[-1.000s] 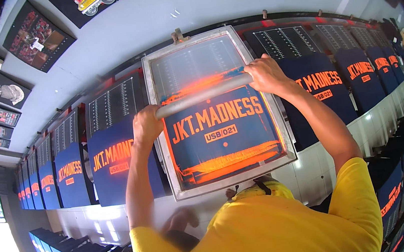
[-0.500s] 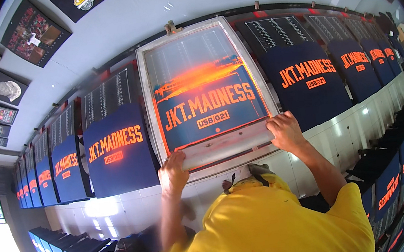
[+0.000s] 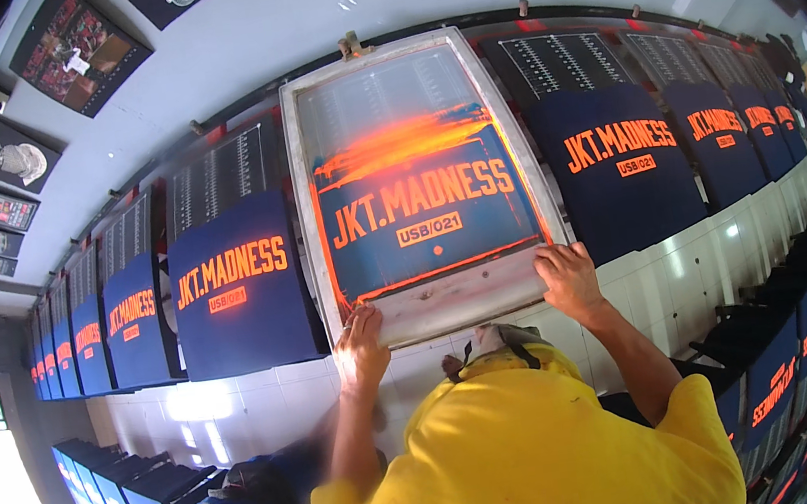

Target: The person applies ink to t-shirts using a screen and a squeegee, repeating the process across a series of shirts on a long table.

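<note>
Both hands, left (image 3: 362, 343) and right (image 3: 568, 277), grip the near edge of the printing screen (image 3: 420, 184), which lies on a navy shirt on the long table (image 3: 688, 267). Shirts (image 3: 240, 277) on both sides already carry orange print; this one is probably just inked, though the mesh hides it.

Long white-tiled printing table (image 3: 689, 277) carries navy shirts (image 3: 620, 170).

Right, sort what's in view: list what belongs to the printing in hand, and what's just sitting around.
In hand:
- printing screen frame, orange ink on its mesh
- left hand and right hand on the frame's near edge
- navy shirt under the screen, seen through the mesh

Sitting around:
- printed navy shirts along the long table
- framed pictures on the wall
- folded dark shirts below
</note>
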A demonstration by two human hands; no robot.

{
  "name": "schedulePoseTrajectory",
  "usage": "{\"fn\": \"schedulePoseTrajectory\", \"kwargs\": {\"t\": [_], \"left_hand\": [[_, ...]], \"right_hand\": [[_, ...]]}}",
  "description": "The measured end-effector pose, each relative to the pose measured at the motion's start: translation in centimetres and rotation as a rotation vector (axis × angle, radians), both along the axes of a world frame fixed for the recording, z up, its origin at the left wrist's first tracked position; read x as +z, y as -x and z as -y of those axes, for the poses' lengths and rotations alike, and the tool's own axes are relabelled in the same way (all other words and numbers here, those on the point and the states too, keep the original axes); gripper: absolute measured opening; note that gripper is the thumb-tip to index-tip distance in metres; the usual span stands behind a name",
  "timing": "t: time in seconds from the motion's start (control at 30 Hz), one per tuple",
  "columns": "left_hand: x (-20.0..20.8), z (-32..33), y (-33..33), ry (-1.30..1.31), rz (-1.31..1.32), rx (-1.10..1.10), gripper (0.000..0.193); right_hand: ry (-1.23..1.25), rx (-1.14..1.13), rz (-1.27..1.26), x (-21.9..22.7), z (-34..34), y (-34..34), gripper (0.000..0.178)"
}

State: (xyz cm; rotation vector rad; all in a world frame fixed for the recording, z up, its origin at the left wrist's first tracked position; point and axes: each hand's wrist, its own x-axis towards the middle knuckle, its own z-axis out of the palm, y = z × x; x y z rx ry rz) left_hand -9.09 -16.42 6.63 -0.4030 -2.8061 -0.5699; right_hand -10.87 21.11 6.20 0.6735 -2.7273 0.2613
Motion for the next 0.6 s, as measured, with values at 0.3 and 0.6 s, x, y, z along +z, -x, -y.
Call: {"fn": "schedulePoseTrajectory", "kwargs": {"t": [0.3,0.6], "left_hand": [[0.5,-0.4,-0.3,-0.024,-0.014,0.000,0.043],[0.0,0.1,-1.7,0.057,0.138,-0.051,0.055]], "right_hand": [[0.010,-0.027,0.026,0.2,0.0,-0.5,0.029],[-0.057,-0.006,0.217,-0.2,0.0,-2.0,0.055]]}}
